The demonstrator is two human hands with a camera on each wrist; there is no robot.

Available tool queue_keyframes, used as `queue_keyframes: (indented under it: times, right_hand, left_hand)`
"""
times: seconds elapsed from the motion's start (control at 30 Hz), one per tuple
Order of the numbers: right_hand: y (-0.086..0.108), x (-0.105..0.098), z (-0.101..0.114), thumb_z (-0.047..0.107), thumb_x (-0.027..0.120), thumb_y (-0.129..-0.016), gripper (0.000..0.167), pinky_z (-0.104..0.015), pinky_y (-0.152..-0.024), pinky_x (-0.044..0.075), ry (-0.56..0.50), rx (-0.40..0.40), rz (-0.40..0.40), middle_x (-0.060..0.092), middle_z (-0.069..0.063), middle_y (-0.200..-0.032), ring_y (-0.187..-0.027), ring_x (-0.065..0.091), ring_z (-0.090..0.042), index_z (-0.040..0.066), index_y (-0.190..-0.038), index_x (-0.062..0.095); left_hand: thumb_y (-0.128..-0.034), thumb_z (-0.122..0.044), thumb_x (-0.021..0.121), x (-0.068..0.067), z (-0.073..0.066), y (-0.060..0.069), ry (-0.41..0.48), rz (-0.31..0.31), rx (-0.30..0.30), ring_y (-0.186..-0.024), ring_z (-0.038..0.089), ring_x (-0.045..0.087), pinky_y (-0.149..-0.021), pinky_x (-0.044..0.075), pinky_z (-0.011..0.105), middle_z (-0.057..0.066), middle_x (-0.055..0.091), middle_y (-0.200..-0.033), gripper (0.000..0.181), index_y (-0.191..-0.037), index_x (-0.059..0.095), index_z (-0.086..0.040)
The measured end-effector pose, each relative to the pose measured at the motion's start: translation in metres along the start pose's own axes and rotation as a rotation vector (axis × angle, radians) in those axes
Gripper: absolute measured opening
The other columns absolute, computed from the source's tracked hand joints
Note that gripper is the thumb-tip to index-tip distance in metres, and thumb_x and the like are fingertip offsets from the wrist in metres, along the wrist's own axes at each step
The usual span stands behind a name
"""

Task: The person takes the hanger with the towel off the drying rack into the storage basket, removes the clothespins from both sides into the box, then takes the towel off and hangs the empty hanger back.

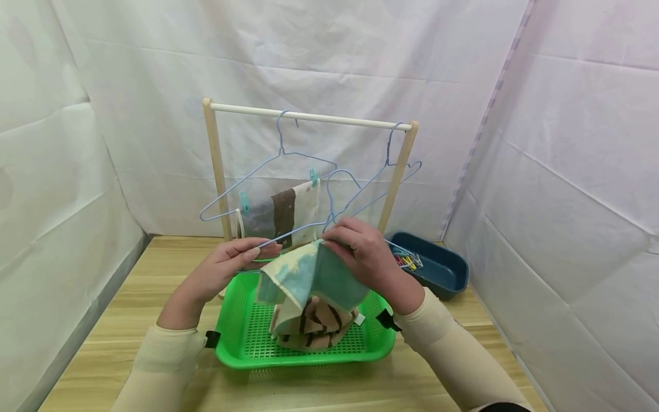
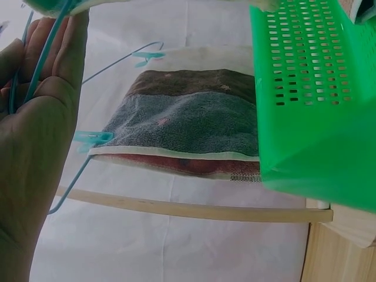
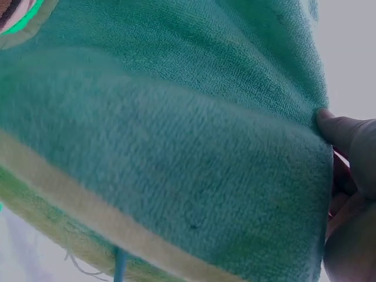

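Apparently for steadiness, we are holding the hanger [image 1: 296, 230] in our left hand [image 1: 226, 263], fingers curled round it, while our right hand [image 1: 364, 250] is pinching the towel [image 1: 301, 268] against slipping.

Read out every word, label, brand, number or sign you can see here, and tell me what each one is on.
There is no readable text in any view.
White tag by the pink-and-brown cloth in the green basket: too small to tell whether it bears print.
Blue-and-cream cloth: no lettering on the sides that show.
Teal clips: any marking is too small to read.
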State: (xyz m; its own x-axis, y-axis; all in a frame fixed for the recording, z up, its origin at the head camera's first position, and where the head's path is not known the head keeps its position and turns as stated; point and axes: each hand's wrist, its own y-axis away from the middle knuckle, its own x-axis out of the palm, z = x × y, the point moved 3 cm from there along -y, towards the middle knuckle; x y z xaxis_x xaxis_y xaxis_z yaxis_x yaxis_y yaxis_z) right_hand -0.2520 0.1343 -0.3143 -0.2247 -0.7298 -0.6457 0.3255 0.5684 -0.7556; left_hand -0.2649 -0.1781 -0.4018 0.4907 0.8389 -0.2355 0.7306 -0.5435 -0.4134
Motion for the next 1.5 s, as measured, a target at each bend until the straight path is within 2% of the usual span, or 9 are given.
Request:
queue_keyframes:
  times: [0.1, 0.33, 0.63, 0.87, 1.07, 1.27, 1.43, 1.5]
  right_hand:
    - [-0.002, -0.002, 0.001, 0.001, 0.084, -0.098, 0.012, -0.033, -0.068, 0.058, 0.002, -0.008, -0.011, 0.071, -0.004, -0.099, -0.083, 0.065, -0.017, 0.008, -0.107, 0.082]
    - [-0.005, -0.006, 0.0, 0.0, 0.084, -0.097, 0.014, -0.034, -0.068, 0.058, 0.019, -0.011, -0.027, 0.072, -0.004, -0.101, -0.084, 0.065, -0.017, 0.009, -0.108, 0.082]
    - [-0.009, -0.012, 0.001, -0.001, 0.085, -0.097, 0.014, -0.035, -0.066, 0.056, 0.03, -0.017, -0.05, 0.071, -0.004, -0.099, -0.08, 0.063, -0.018, 0.008, -0.107, 0.082]
    - [-0.014, -0.021, 0.002, 0.0, 0.084, -0.097, 0.013, -0.036, -0.068, 0.058, 0.028, -0.016, -0.076, 0.071, -0.005, -0.1, -0.082, 0.065, -0.018, 0.008, -0.108, 0.082]
    - [-0.017, -0.027, 0.004, 0.0, 0.085, -0.096, 0.014, -0.035, -0.067, 0.058, 0.036, -0.02, -0.088, 0.071, -0.005, -0.099, -0.082, 0.064, -0.018, 0.007, -0.108, 0.082]
    - [-0.021, -0.034, 0.005, 0.0, 0.084, -0.097, 0.013, -0.036, -0.071, 0.06, 0.039, -0.017, -0.113, 0.072, -0.006, -0.1, -0.085, 0.067, -0.019, 0.006, -0.108, 0.081]
    - [-0.026, -0.041, 0.006, -0.002, 0.083, -0.098, 0.013, -0.038, -0.071, 0.06, 0.038, -0.029, -0.145, 0.072, -0.008, -0.1, -0.085, 0.067, -0.02, 0.005, -0.108, 0.081]
    - [-0.027, -0.043, 0.006, -0.002, 0.083, -0.098, 0.012, -0.036, -0.07, 0.059, 0.039, -0.027, -0.154, 0.073, -0.008, -0.1, -0.084, 0.066, -0.019, 0.004, -0.108, 0.081]
  left_hand:
    - [-0.12, -0.005, 0.042, 0.0, 0.001, 0.001, -0.009, -0.003, -0.007, -0.14, 0.021, 0.065, -0.107, 0.06, 0.036, 0.028, 0.063, -0.152, 0.039, -0.154, 0.061, 0.002]
    - [-0.1205, -0.008, 0.043, -0.001, 0.002, 0.001, -0.017, -0.016, -0.033, -0.14, 0.02, 0.065, -0.106, 0.06, 0.035, 0.017, 0.067, -0.152, 0.039, -0.154, 0.062, -0.001]
    - [-0.1203, -0.007, 0.043, -0.001, 0.001, 0.001, -0.009, -0.001, -0.03, -0.143, 0.019, 0.063, -0.108, 0.059, 0.035, 0.015, 0.065, -0.155, 0.039, -0.155, 0.06, 0.001]
    - [-0.1202, -0.006, 0.043, -0.002, -0.001, 0.001, -0.021, -0.002, -0.027, -0.145, 0.016, 0.061, -0.111, 0.059, 0.041, 0.019, 0.064, -0.155, 0.039, -0.155, 0.059, 0.005]
    - [-0.12, -0.005, 0.043, -0.003, 0.002, 0.0, 0.003, 0.006, -0.013, -0.142, 0.021, 0.064, -0.111, 0.059, 0.042, 0.021, 0.065, -0.153, 0.039, -0.154, 0.06, 0.003]
    - [-0.1199, -0.004, 0.043, -0.003, 0.003, 0.001, 0.022, 0.011, -0.005, -0.141, 0.022, 0.065, -0.111, 0.058, 0.049, 0.023, 0.065, -0.153, 0.038, -0.153, 0.06, 0.004]
    - [-0.1203, -0.005, 0.042, -0.005, 0.005, 0.001, 0.032, 0.003, -0.009, -0.14, 0.024, 0.066, -0.112, 0.058, 0.044, 0.032, 0.06, -0.153, 0.039, -0.153, 0.06, 0.005]
    - [-0.1204, -0.005, 0.042, -0.006, 0.005, 0.001, 0.032, 0.0, -0.011, -0.141, 0.026, 0.065, -0.112, 0.058, 0.042, 0.031, 0.061, -0.153, 0.038, -0.153, 0.06, 0.005]
